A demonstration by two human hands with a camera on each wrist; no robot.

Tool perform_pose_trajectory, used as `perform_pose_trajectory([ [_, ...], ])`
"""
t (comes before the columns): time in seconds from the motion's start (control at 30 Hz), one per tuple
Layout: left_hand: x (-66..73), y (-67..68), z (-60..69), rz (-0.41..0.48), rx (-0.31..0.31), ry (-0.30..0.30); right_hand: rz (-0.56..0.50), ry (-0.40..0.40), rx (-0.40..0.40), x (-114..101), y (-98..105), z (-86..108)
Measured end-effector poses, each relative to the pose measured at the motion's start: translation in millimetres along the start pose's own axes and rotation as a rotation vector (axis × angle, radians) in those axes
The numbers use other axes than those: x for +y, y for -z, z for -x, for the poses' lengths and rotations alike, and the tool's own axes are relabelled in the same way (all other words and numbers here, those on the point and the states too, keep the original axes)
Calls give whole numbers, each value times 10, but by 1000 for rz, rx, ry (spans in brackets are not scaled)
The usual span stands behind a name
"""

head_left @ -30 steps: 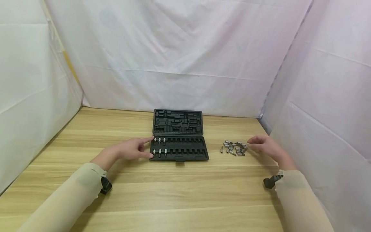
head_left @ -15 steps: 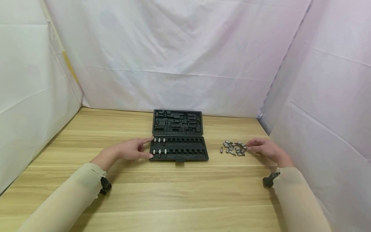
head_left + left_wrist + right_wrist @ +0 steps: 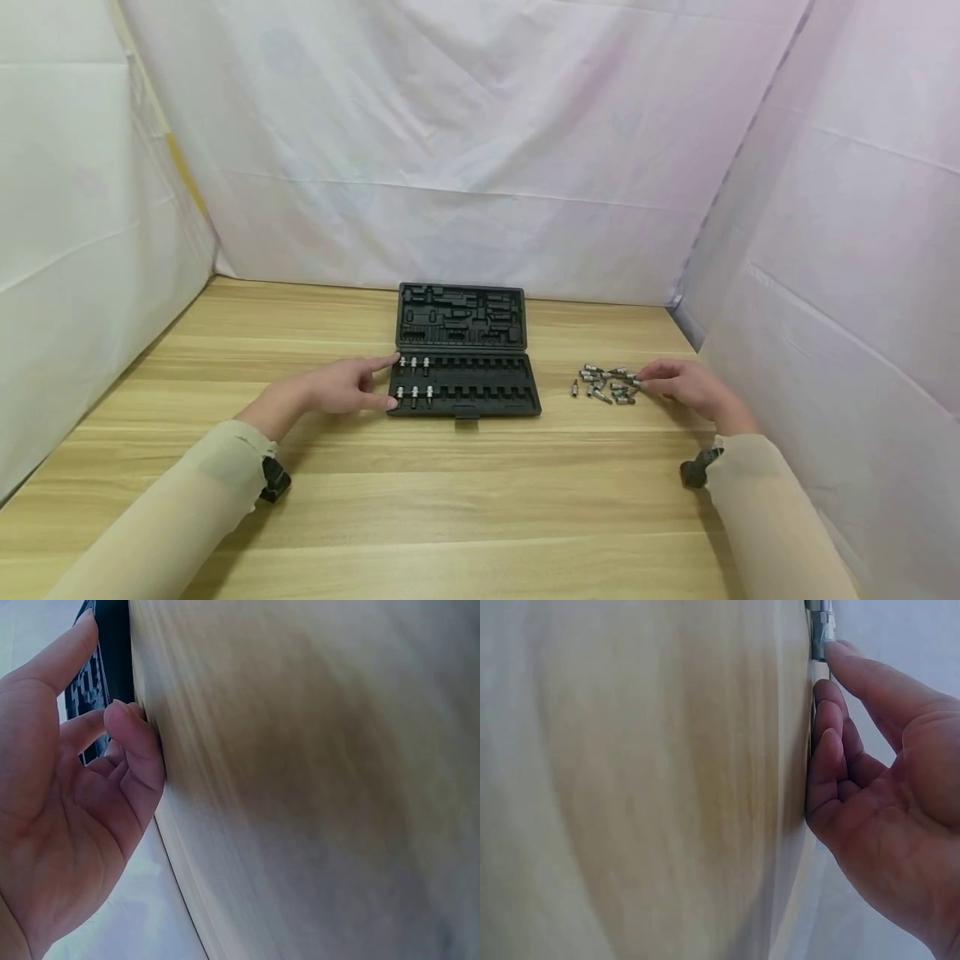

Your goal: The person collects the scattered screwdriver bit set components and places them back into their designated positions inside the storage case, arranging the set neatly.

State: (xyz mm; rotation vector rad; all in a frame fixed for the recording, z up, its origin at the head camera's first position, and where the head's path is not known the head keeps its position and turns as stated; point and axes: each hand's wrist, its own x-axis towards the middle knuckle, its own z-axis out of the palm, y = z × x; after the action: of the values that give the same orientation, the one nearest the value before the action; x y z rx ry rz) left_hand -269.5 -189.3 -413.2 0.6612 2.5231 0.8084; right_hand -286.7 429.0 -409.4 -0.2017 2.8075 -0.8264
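Note:
A black case [image 3: 467,410] lies open on the table, with several bit sockets [image 3: 414,392] upright in two rows at its left end. My left hand [image 3: 341,385] touches the case's left edge, thumb at the front corner and index finger farther back. In the left wrist view, the other fingers of the left hand [image 3: 82,780] are curled beside the case. To the right of the case lies a loose pile of bit sockets [image 3: 600,394]. My right hand [image 3: 686,385] is at the pile's right side. Its thumb presses on a bit socket [image 3: 823,634]; the index finger is hidden.
The case's lid [image 3: 461,317] lies back behind the base, with moulded recesses. A latch [image 3: 467,417] sticks out in front. White sheets [image 3: 450,150] hang behind and at both sides of the wooden table [image 3: 465,500]. Each wrist wears a black camera.
My right hand has moved slightly left, and its fingertips have come together at the pile's right edge. The left hand stays on the case.

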Motion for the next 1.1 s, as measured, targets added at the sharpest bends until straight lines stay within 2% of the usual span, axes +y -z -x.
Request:
perform_pose_trajectory([
  [0.4,-2,-10,-4,-2,9,-4,-69,-14,-29,34,27,-24],
  [0.87,-5,-6,-3,1,12,1,10,-3,-30,47,49,-18],
  [1.1,1,-4,6,8,7,-2,-78,-19,-39,152,88,23],
])
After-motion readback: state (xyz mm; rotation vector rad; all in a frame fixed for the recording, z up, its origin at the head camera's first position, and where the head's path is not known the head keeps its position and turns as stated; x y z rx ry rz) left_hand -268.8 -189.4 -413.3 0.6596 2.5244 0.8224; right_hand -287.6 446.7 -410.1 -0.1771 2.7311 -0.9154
